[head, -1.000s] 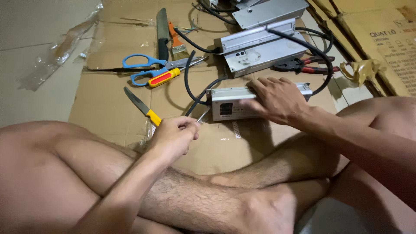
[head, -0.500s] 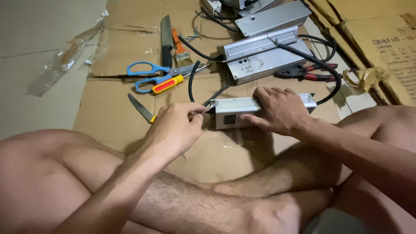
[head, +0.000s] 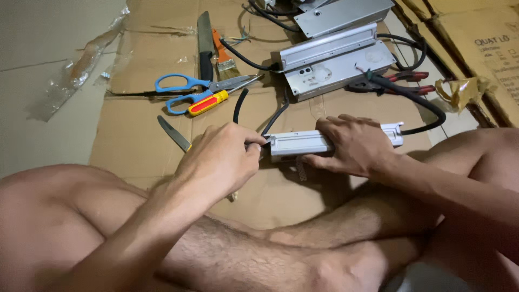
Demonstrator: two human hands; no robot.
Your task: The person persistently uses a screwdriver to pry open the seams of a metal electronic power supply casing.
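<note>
A small grey metal power-supply box (head: pixel 303 143) lies on the cardboard sheet (head: pixel 130 140) in front of my crossed legs. My right hand (head: pixel 354 146) presses down over its middle and right part. My left hand (head: pixel 221 159) has its fingertips pinched at the box's left end, where black cables (head: pixel 273 116) leave it; what the fingers pinch is too small to tell. A knife with a yellow handle (head: pixel 173 132) lies just left of my left hand, partly hidden by it.
Farther back lie blue-handled scissors (head: pixel 181 89), a red-and-yellow screwdriver (head: pixel 211 101), a black-handled knife (head: pixel 204 46), a paintbrush (head: pixel 224 57), two bigger grey metal boxes (head: pixel 332 62), red-handled pliers (head: pixel 411 81) and crumpled tape (head: pixel 459 89). Plastic wrap (head: pixel 81 65) lies on the floor at left.
My left hand moved up from near the yellow-handled knife to the left end of the small box. My right hand stayed on the box, which now lies turned lengthwise.
</note>
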